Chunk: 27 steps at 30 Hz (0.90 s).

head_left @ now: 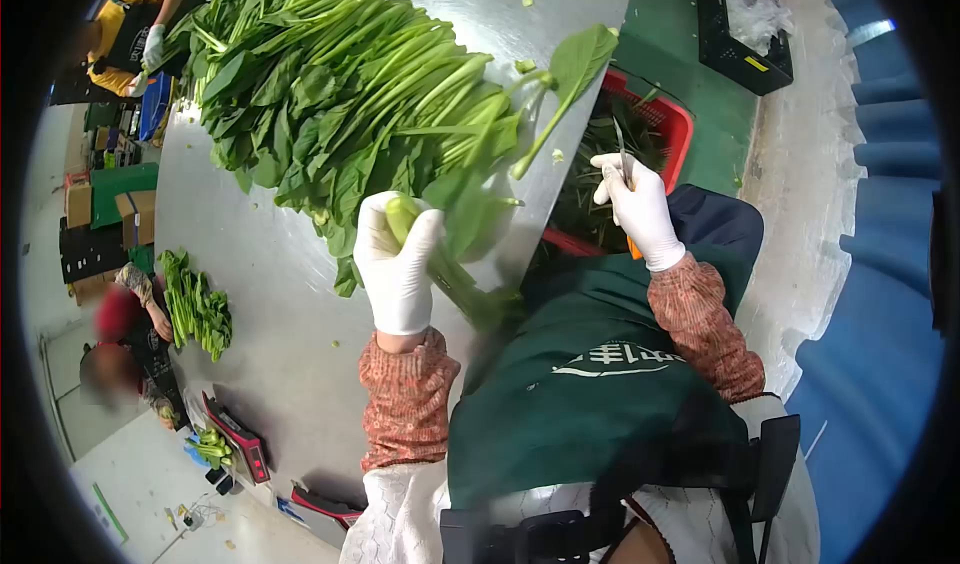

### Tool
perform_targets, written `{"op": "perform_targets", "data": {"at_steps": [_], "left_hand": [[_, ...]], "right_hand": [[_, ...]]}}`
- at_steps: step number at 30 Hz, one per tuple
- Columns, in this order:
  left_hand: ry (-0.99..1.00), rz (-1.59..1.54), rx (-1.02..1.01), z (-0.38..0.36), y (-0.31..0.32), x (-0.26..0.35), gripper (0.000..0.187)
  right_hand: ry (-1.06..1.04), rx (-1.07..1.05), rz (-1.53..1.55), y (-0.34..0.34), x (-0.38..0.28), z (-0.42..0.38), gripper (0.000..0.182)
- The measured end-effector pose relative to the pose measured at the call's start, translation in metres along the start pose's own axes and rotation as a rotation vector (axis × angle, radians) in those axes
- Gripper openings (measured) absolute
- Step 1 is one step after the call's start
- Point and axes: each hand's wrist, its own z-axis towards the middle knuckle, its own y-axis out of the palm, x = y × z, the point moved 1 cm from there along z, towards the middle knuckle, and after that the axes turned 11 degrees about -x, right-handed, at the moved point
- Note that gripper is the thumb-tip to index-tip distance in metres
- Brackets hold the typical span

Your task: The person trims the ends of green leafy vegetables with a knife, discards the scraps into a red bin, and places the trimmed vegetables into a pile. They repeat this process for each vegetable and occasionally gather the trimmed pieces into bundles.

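Red basket (pixel 682 129); left hand (pixel 398 274) to its left, right hand (pixel 638 204) near.
Fingers grip green stalk (pixel 402 217) and knife (pixel 621 146) respectively; likely risk: cut finger, should stalk slip.

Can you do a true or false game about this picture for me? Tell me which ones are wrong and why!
1. The left hand is holding a green vegetable. True.
2. The right hand is bare. False: it wears a white glove.
3. A knife is in the right hand. True.
4. The basket beside the table is yellow. False: it is red.
5. A big pile of leafy greens lies on the table. True.
6. The apron on the person wearing the camera is pink. False: it is dark green.
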Motion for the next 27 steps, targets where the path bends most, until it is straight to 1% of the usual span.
{"op": "perform_targets", "data": {"at_steps": [3,4,5,8,9,10,11,12,13,14,15,16,17,18,19,20,21,22,23,24,25,27], "left_hand": [[-0.021,-0.167,0.084,0.004,-0.003,0.012,0.019],[-0.042,-0.267,0.05,0.005,-0.01,0.013,0.019],[-0.062,-0.367,0.016,0.005,-0.017,0.014,0.019],[-0.109,-0.455,0.035,0.006,-0.025,0.015,0.02],[-0.087,-0.457,-0.018,0.004,-0.031,0.011,0.022],[-0.079,-0.361,0.032,0.002,-0.031,0.009,0.023],[-0.075,-0.268,0.079,0.001,-0.031,0.006,0.025],[-0.122,-0.25,0.044,0.0,-0.038,0.004,0.03],[-0.143,-0.263,0.02,-0.001,-0.037,0.002,0.031],[-0.163,-0.277,-0.008,0.0,-0.03,0.007,0.031],[-0.182,-0.292,-0.04,0.002,-0.025,0.009,0.032],[-0.183,-0.312,-0.094,0.002,-0.026,0.007,0.033],[-0.157,-0.284,-0.061,0.002,-0.028,0.01,0.033],[-0.132,-0.255,-0.028,0.001,-0.032,0.014,0.032],[-0.109,-0.225,0.008,0.0,-0.037,0.019,0.032],[-0.121,-0.19,0.081,-0.002,-0.047,0.025,0.032],[-0.073,-0.208,0.002,-0.004,-0.07,0.017,0.03],[-0.114,-0.08,0.029,-0.006,-0.073,0.023,0.03],[-0.159,0.053,0.059,-0.008,-0.074,0.03,0.031],[-0.142,0.126,0.038,-0.009,-0.072,0.027,0.034],[-0.145,0.228,-0.048,-0.012,-0.067,0.032,0.037],[-0.152,0.176,-0.086,-0.015,-0.053,0.028,0.038]], "right_hand": [[-0.141,-0.108,0.032,0.017,-0.026,0.005,0.02],[-0.173,-0.141,-0.028,0.025,-0.042,0.004,0.02],[-0.237,-0.19,-0.062,0.03,-0.043,0.008,0.02],[-0.245,-0.294,0.012,0.052,-0.054,0.019,0.022],[-0.244,-0.33,0.022,0.057,-0.06,0.02,0.022],[-0.243,-0.364,0.031,0.062,-0.067,0.021,0.023],[-0.226,-0.463,0.082,0.065,-0.079,0.019,0.025],[-0.204,-0.559,0.131,0.068,-0.095,0.013,0.027],[-0.177,-0.651,0.179,0.073,-0.103,0.007,0.029],[-0.274,-0.66,0.145,0.083,-0.107,0.001,0.038],[-0.276,-0.673,-0.019,0.086,-0.116,-0.004,0.037],[-0.304,-0.626,-0.113,0.089,-0.113,-0.003,0.032],[-0.334,-0.577,-0.206,0.092,-0.105,0.0,0.027],[-0.324,-0.468,-0.167,0.089,-0.094,0.008,0.024],[-0.313,-0.361,-0.126,0.079,-0.084,0.019,0.031],[-0.274,-0.208,-0.303,0.06,-0.083,0.028,0.034],[-0.212,-0.127,-0.479,0.037,-0.07,0.043,0.034],[-0.185,-0.071,-0.849,0.016,-0.067,0.052,0.032],[-0.181,-0.023,-0.975,0.004,-0.057,0.057,0.039],[-0.194,0.022,-1.005,-0.001,-0.054,0.059,0.048],[-0.239,0.061,-0.914,0.0,-0.048,0.063,0.051],[-0.374,0.003,-0.804,0.017,-0.062,0.062,0.05]]}}
